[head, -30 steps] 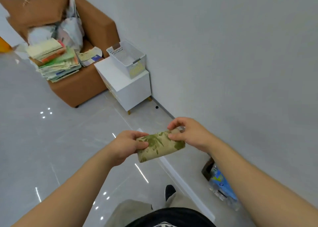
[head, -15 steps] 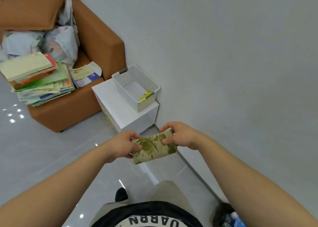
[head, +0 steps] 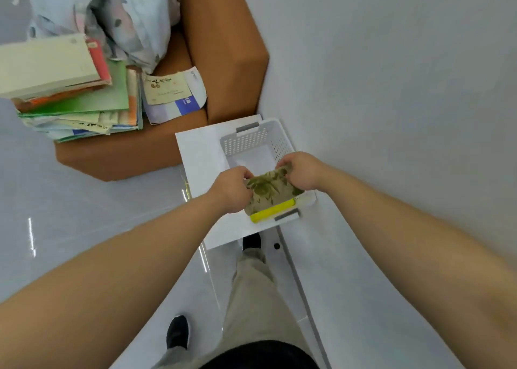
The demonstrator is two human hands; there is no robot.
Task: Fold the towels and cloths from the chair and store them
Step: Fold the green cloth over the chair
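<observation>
Here both hands (head: 268, 185) hold folded cloth (head: 269, 193) over basket (head: 253, 142)

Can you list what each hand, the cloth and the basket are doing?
left hand: grips the left end of the folded leafy cloth
right hand: grips its right end
folded leafy cloth: held over the near end of the white basket
white basket: on a white cabinet beside the brown chair
yellow item: in the basket, under the cloth

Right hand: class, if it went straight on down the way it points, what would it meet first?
Probably the yellow folded item lying in the white perforated plastic basket, under the green leaf-patterned folded cloth the right hand grips; depth is unclear.
</observation>
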